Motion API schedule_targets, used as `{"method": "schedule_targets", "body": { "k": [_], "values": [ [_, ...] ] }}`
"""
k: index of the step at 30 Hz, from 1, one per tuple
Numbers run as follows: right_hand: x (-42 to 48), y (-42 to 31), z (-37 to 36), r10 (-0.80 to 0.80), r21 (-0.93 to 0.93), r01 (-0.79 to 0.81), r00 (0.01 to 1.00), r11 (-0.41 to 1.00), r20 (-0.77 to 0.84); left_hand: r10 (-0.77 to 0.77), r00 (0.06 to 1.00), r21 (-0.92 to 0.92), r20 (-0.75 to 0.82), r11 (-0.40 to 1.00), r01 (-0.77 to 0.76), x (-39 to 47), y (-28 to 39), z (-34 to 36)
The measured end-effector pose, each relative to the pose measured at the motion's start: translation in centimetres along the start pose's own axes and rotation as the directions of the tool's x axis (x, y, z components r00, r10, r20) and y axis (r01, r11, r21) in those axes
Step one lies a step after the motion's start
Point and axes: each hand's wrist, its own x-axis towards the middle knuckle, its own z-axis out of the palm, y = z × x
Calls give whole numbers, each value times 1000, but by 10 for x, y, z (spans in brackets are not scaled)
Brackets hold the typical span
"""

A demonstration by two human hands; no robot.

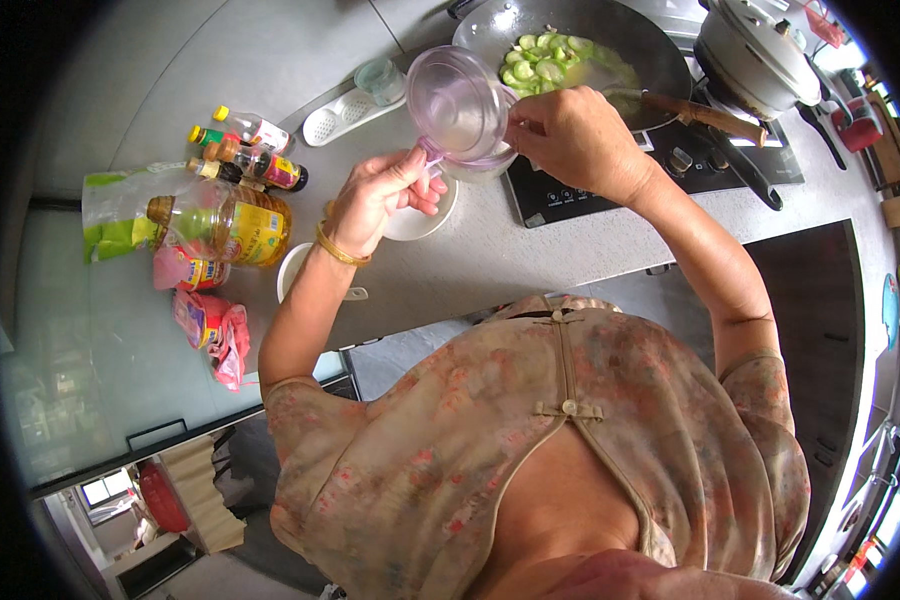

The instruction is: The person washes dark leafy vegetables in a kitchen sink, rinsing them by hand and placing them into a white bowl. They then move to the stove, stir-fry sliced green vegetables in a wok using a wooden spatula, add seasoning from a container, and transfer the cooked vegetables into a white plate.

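My left hand (379, 195), with a gold bangle at the wrist, grips the side of a clear plastic jar (491, 171) by its purple fitting. The jar's round purple-tinted lid (457, 105) is tilted up. At the jar's rim are the pinched fingers of my right hand (581, 142); whether they hold something is hidden. A white bowl (427, 223) sits below the jar, partly covered by my left fingers. Beyond my hands, a dark wok (656, 49) holds sliced green vegetables (536, 64) in some liquid. A turner's wooden handle (709, 120) crosses the wok's rim.
A black gas hob (592, 191) carries the wok, with a lidded pot (750, 64) to its right. On the left stand an oil bottle (232, 225), several sauce bottles (266, 161) and a pink bag (232, 345). Another white bowl (292, 270) is beside my left forearm.
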Motion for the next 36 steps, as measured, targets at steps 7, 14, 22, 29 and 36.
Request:
{"method": "schedule_targets", "body": {
  "k": [7,14,22,29,36],
  "values": [
    [-7,14,-22,-476,-67,472,878,879,-47,-42,993,82,106,996,34,6,3,-2],
    [-4,25,-16,-685,-122,691,722,712,94,-98,979,194,179,979,63,7,13,-9],
    [-12,20,-1,-440,241,410,894,880,88,-99,983,216,153,974,65,8,4,-21],
    [-15,13,7,269,614,-397,917,683,294,-116,979,176,166,981,87,7,-1,-28],
    [-9,30,1,406,739,-378,901,558,155,-48,971,131,235,991,17,19,1,-42]
  ]
}}
